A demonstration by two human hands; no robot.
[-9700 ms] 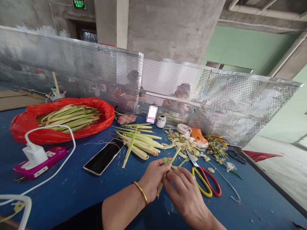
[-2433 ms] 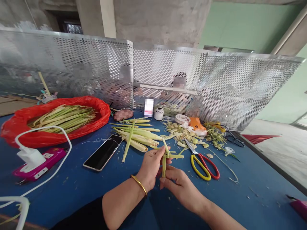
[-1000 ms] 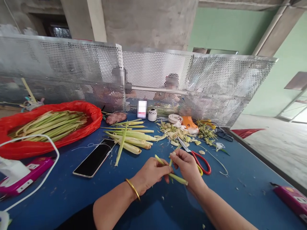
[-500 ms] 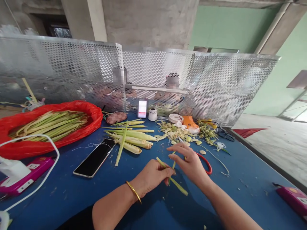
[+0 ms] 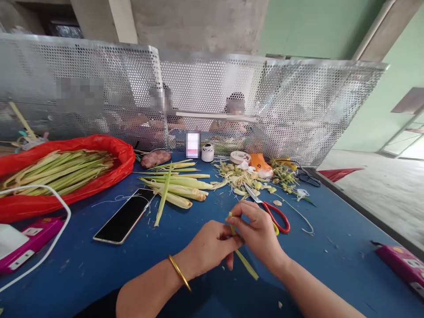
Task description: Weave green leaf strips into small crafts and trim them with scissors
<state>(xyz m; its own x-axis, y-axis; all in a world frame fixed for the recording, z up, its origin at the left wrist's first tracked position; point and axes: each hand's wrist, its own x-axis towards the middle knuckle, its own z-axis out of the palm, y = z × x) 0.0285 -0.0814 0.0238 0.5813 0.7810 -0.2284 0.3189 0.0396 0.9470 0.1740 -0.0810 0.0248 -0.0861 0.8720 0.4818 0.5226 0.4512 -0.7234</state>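
My left hand [image 5: 212,243], with a gold bangle at the wrist, pinches a narrow green leaf strip [image 5: 247,265] above the blue table. Against it, my right hand [image 5: 256,232] has its thumb and fingers closed on the strip's upper end. The strip's free end points down toward me, and its middle is hidden by my fingers. Red-handled scissors [image 5: 281,218] lie just beyond my right hand, beside a yellow ring partly covered by that hand. Left of the scissors, long pale-green husks [image 5: 182,187] lie in a loose pile.
A red bag [image 5: 124,165] of leaf strips sits at the left, near a black-screened phone [image 5: 124,218] and a purple power strip [image 5: 36,240]. Plant scraps [image 5: 245,179], a tape roll [image 5: 240,157] and a white jar [image 5: 207,153] are farther back. People sit behind the perforated metal screen [image 5: 205,84].
My right hand has come down and left, its spread fingers now closed on the strip beside my left hand. The scissors show more fully. The view has shifted slightly.
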